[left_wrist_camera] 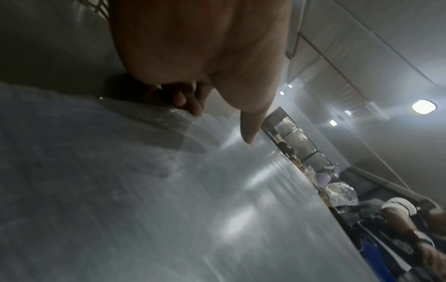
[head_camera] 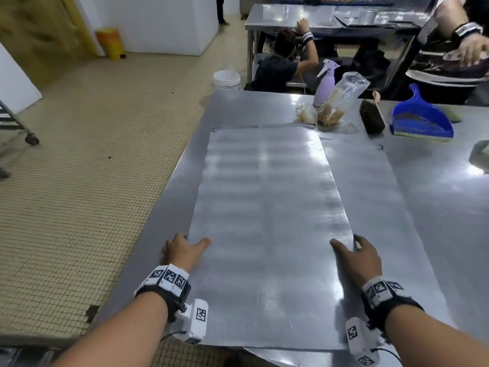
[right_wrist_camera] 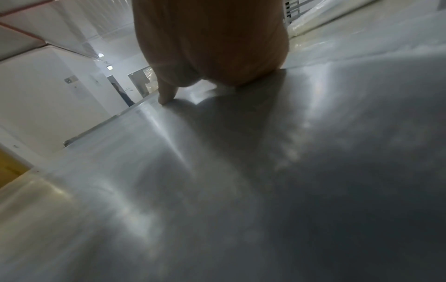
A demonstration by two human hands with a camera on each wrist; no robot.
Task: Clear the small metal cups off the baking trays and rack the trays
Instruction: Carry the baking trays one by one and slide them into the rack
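A large flat metal baking tray (head_camera: pixel 267 202) lies lengthwise before me on the steel table (head_camera: pixel 238 107), with its near end past the table's front edge. It rests askew on a second tray (head_camera: pixel 391 207) that shows to its right. My left hand (head_camera: pixel 182 249) grips the top tray's left edge, thumb (left_wrist_camera: pixel 251 131) on the sheet and fingers (left_wrist_camera: pixel 190 104) curled under the rim. My right hand (head_camera: pixel 356 254) holds the right edge the same way, thumb (right_wrist_camera: pixel 166 95) pressed on top, its fingers hidden over the rim. No small metal cups are in view.
At the table's far end stand a purple spray bottle (head_camera: pixel 325 84), plastic bags (head_camera: pixel 338 102) of crumbs, a brush (head_camera: pixel 371 116) and a blue dustpan (head_camera: pixel 420 119). Two people work beyond it. A wheeled rack (head_camera: pixel 16 123) stands far left on the tiled floor, beside a white bucket (head_camera: pixel 227 79).
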